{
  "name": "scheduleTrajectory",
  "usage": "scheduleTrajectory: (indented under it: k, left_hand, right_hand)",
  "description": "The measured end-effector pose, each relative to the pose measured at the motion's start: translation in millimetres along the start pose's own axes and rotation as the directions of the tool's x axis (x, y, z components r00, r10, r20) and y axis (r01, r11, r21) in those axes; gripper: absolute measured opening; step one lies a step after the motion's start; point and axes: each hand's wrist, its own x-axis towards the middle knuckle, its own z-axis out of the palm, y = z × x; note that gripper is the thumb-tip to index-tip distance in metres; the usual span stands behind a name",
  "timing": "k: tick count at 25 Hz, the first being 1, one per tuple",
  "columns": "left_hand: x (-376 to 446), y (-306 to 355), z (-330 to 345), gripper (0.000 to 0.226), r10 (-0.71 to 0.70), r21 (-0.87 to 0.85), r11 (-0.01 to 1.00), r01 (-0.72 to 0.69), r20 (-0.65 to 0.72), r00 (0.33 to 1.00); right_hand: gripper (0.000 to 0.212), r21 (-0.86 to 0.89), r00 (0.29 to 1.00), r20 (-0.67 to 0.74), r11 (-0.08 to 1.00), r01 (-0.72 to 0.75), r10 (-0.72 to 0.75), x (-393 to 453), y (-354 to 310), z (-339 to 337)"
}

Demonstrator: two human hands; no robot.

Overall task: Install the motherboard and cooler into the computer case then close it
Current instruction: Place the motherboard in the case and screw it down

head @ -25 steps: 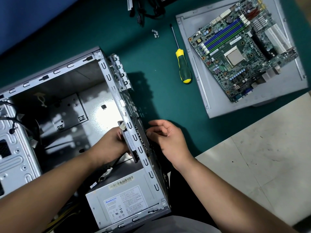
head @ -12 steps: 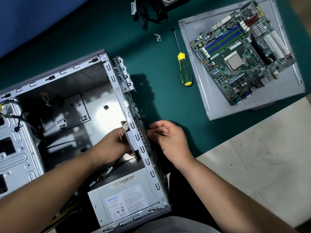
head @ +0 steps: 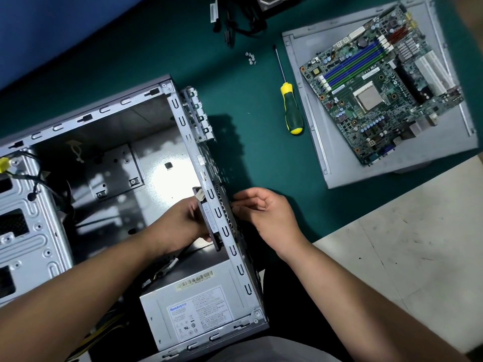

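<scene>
Green matting [head: 248,152] underlay the open grey steel case [head: 219,212]; left hand [head: 183,223] gripped a black fan [head: 209,220] inside its rear wall; right hand [head: 269,212], fingers curled, pinched opposite outside.

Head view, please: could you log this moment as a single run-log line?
left hand: holds fan inside case rear wall | right hand: fingers at wall outside | motherboard: on side panel | screwdriver: idle

A computer repair workbench is shown: a green mat [head: 261,158] is covered with an opened case [head: 167,105], a bare motherboard [head: 379,100], a screwdriver [head: 291,111] and loose screws [head: 251,58].
</scene>
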Motion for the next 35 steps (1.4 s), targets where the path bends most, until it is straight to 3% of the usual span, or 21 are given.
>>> scheduleTrajectory:
  k: [15,19,27,35]
  left_hand:
    - [-0.1,1.3,0.2,0.019,-0.011,-0.044,0.999,0.011,-0.002,1.000]
    - [-0.2,1.5,0.8,0.020,-0.052,-0.060,0.997,0.052,0.008,0.999]
    - [-1.2,-2.1,-1.7,0.016,-0.031,-0.113,0.993,0.030,-0.002,1.000]
    - [6.2,-6.1,-1.2,0.011,-0.006,-0.121,0.993,-0.007,-0.100,0.995]
  right_hand:
    - [0.010,-0.259,0.990,0.114,0.960,0.107,-0.080,6.7,10.5,-7.5]
    - [0.007,-0.247,0.988,0.080,0.958,0.149,-0.133,3.3,15.2,-2.8]
    - [0.008,-0.211,0.992,0.046,0.969,0.129,-0.122,3.7,15.6,-2.8]
    - [0.020,-0.203,0.998,0.059,0.979,0.003,0.009,11.5,7.6,-6.7]
